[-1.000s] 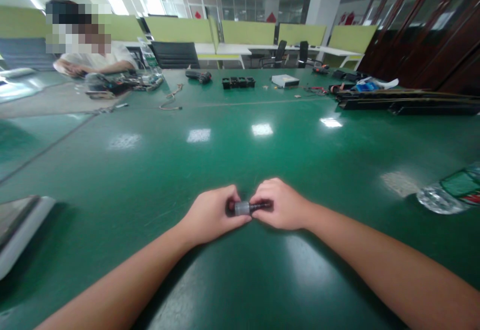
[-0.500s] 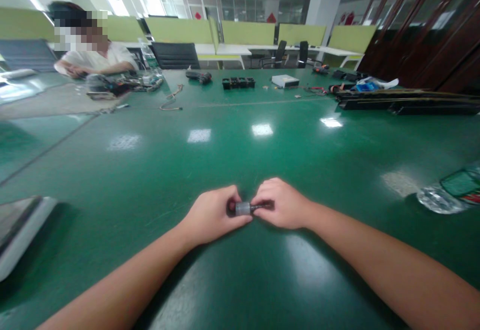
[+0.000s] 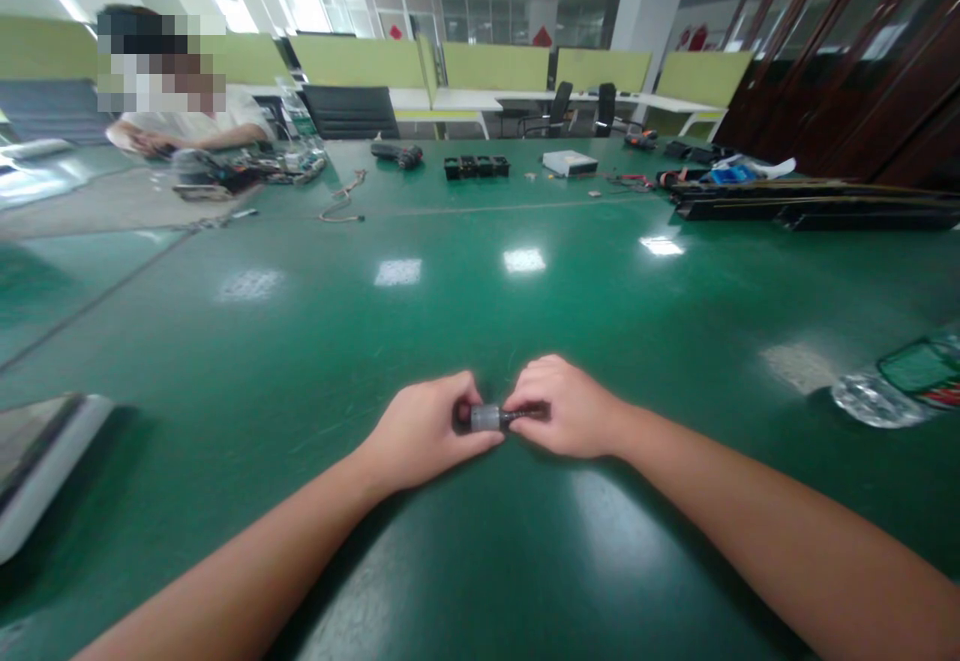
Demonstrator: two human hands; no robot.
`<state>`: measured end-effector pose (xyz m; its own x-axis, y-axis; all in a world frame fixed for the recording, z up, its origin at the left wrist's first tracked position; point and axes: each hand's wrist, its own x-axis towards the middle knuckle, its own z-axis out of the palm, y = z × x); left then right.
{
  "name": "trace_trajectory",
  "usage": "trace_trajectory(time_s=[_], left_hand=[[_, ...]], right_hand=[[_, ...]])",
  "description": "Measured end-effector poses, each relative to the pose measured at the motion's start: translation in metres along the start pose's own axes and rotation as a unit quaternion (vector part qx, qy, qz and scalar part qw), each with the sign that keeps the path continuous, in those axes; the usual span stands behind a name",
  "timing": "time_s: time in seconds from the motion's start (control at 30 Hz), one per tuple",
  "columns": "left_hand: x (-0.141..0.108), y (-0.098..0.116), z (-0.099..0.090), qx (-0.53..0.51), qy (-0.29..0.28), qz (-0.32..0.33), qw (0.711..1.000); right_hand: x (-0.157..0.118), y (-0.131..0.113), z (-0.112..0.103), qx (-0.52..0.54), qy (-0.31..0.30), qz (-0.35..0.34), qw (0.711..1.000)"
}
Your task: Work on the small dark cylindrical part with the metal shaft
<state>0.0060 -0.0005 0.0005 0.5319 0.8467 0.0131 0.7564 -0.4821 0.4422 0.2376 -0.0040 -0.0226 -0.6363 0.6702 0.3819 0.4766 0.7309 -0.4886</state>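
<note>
The broad green desk [image 3: 525,321] gleams, smooth; the clear green-labelled plastic bottle [image 3: 874,403] shines; the small grey-banded dark cylinder [image 3: 485,418] looks duller to me.

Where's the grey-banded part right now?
Head view, just below centre: the grey-banded part is held between the left hand and right hand, over the green table, left of the bottle.

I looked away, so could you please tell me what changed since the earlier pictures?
The right hand has eased its pinch slightly rightward; nothing was taken up or let go. It and the left hand still hold the grey-and-black object; the bottle lies as before.
</note>
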Motion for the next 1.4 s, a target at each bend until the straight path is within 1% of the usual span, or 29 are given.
trace_trajectory(time_s=[0.47, 1.4], left_hand=[[0.0007, 0.0002, 0.0005, 0.004, -0.001, 0.001, 1.000], [-0.0003, -0.0004, 0.0011, 0.000, 0.002, 0.006, 1.000]], right_hand=[[-0.0005, 0.0017, 0.0031, 0.008, 0.007, 0.011, 1.000], [-0.0008, -0.0018, -0.0001, 0.011, 0.005, 0.030, 0.999]])
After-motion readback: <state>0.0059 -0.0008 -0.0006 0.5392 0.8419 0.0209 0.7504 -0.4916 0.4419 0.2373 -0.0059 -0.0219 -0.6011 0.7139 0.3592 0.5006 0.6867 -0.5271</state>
